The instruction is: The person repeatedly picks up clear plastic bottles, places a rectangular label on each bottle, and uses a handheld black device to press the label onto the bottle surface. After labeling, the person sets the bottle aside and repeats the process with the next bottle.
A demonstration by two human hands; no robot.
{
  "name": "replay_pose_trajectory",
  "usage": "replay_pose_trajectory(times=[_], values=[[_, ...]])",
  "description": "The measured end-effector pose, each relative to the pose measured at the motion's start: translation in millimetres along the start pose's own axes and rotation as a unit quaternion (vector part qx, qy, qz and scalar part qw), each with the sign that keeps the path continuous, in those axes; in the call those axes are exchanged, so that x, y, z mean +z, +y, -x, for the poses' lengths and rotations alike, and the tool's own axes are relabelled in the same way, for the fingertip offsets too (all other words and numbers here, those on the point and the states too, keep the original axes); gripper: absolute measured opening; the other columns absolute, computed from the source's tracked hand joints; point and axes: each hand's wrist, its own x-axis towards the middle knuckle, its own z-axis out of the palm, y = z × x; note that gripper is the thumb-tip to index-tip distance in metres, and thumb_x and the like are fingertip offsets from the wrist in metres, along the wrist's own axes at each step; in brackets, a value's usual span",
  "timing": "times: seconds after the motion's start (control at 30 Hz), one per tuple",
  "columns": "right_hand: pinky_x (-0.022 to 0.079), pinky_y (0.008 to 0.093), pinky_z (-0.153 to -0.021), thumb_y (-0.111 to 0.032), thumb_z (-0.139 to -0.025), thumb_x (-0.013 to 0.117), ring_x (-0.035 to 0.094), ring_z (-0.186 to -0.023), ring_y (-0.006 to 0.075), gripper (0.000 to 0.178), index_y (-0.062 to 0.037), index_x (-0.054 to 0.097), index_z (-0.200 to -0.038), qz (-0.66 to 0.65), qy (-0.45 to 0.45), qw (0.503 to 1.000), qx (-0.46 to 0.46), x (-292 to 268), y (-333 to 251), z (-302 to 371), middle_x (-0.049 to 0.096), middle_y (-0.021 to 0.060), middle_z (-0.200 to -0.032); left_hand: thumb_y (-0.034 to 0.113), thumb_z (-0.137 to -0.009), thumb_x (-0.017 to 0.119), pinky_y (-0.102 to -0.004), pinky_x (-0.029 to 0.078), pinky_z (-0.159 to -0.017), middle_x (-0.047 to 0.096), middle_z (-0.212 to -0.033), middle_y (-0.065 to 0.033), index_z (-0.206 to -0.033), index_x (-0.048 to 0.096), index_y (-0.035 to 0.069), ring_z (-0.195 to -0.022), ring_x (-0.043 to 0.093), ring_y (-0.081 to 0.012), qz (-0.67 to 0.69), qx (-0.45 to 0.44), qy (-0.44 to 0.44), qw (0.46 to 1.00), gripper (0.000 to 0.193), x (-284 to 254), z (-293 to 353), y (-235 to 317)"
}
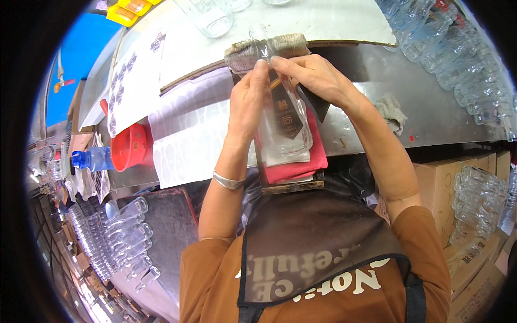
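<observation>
A clear glass bottle [299,141] lies on its side in front of me, its neck pointing away across a rolled, soiled cloth [292,46]. On its body shows a dark label [284,117] with gold-brown markings. My left hand [249,102] closes on the bottle's left side, thumb and fingertips pressed near the shoulder. From the other side my right hand [319,78] pinches at the same shoulder, thumb close to the left one. A dark flap [315,103] hangs below my right fingers; whether they hold it I cannot tell. Under the bottle lies a pink-red cloth [316,146] on a wooden support [293,187].
White label sheets [183,126] cover the bench to the left, beside a red bowl [129,146] and a blue-capped plastic bottle [97,159]. Many glass bottles [431,48] stand at the far right. More bottles [129,237] lie at lower left. A crumpled rag [390,113] rests right.
</observation>
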Motion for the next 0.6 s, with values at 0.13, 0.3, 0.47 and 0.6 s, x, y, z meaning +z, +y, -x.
replay_pose_trajectory(times=[0.13, 0.3, 0.47, 0.6], values=[[0.049, 0.0251, -0.077, -0.052, -0.102, 0.050, 0.062, -0.087, 0.0108, 0.059, 0.0017, 0.073, -0.102, -0.106, 0.034, 0.994, 0.018, -14, 14, 9, 0.070, 0.0069, -0.097, 0.066, -0.101, 0.036, -0.0255, 0.047, -0.072, 0.071, -0.099, -0.0067, -0.123, 0.063, -0.002, -0.086, 0.065, -0.0116, 0.050, -0.062, -0.002, 0.997, 0.076, -6, 11, 10], [0.054, 0.0245, -0.088, -0.015, -0.096, 0.063, 0.064, -0.098, 0.0099, 0.033, 0.0014, 0.063, -0.124, -0.166, 0.128, 0.973, -0.096, -24, -25, 39, 0.068, 0.0050, -0.107, 0.071, -0.099, 0.034, -0.0348, 0.048, -0.093, 0.064, -0.125, -0.0133, -0.140, 0.051, -0.004, -0.109, 0.061, -0.0196, 0.073, -0.067, -0.006, 0.995, 0.086, -11, 40, 26], [0.054, 0.0268, -0.083, -0.013, -0.089, 0.066, 0.066, -0.091, 0.0123, 0.031, -0.0045, 0.069, -0.119, 0.092, 0.169, 0.962, -0.195, -19, -40, 5, 0.071, 0.0057, -0.100, 0.064, -0.102, 0.038, -0.0375, 0.053, -0.091, 0.063, -0.127, -0.0203, -0.139, 0.049, -0.008, -0.112, 0.064, -0.0266, 0.056, -0.035, 0.005, 0.998, 0.082, -12, 50, 20], [0.054, 0.0272, -0.082, -0.012, -0.089, 0.065, 0.067, -0.088, 0.0121, 0.030, -0.0046, 0.069, -0.118, 0.162, 0.184, 0.947, -0.209, -19, -38, -2, 0.073, 0.0066, -0.098, 0.060, -0.103, 0.041, -0.0367, 0.055, -0.086, 0.065, -0.123, -0.0220, -0.136, 0.049, -0.011, -0.109, 0.067, -0.0271, 0.069, -0.025, 0.011, 0.997, 0.078, -18, 56, 14]])
